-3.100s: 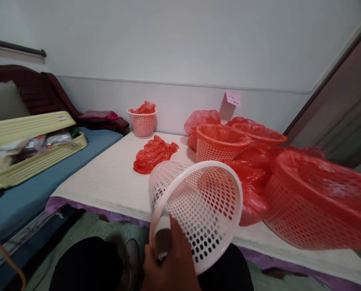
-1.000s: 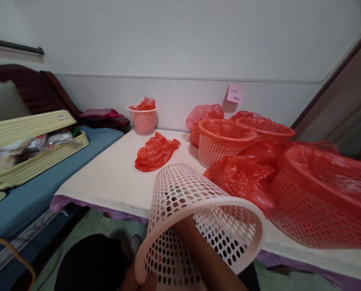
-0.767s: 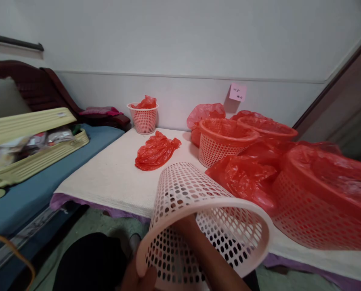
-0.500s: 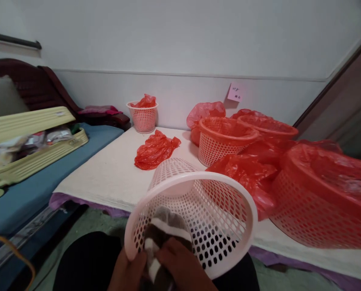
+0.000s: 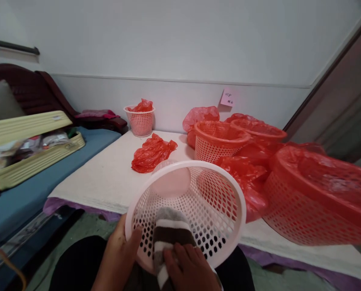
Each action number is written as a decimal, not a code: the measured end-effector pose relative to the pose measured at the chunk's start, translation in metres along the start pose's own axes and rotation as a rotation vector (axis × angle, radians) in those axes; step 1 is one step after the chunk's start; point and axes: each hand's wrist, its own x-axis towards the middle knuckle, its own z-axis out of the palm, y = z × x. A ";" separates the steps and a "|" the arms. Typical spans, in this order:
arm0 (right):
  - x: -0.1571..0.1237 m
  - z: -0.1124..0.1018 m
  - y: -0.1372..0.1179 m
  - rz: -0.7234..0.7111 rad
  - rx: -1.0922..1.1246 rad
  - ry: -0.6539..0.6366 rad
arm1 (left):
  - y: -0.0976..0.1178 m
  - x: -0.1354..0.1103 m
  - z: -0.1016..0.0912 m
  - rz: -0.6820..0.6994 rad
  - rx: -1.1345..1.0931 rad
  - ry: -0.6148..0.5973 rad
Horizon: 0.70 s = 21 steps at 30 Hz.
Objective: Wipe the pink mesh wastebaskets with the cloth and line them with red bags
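Note:
A pale pink plastic basket (image 5: 241, 202) with perforated walls lies tilted over my lap, its round mouth facing me. My left hand (image 5: 120, 250) grips the rim at the left, thumb inside and the other fingers mostly hidden behind the wall. Inside the mouth, a cloth (image 5: 175, 232) with grey, white and dark brown stripes rests against the lower wall. My right hand (image 5: 192, 266) is closed over the near part of this cloth, fingers bent and pressing on it.
A white-covered table (image 5: 98, 173) carries a crumpled red plastic bag (image 5: 153, 153), a small basket (image 5: 141, 123) and several red-lined baskets, including a large one (image 5: 316, 210) at right. A yellow case (image 5: 47, 157) stands open on the blue bed (image 5: 103, 139).
My left hand has moved up along the basket's left rim. The basket mouth has turned slightly more toward me, and the striped cloth lies more spread out under my right hand.

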 end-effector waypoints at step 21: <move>0.037 0.019 -0.034 -0.035 -0.118 0.037 | 0.036 0.022 -0.003 0.005 -0.011 0.062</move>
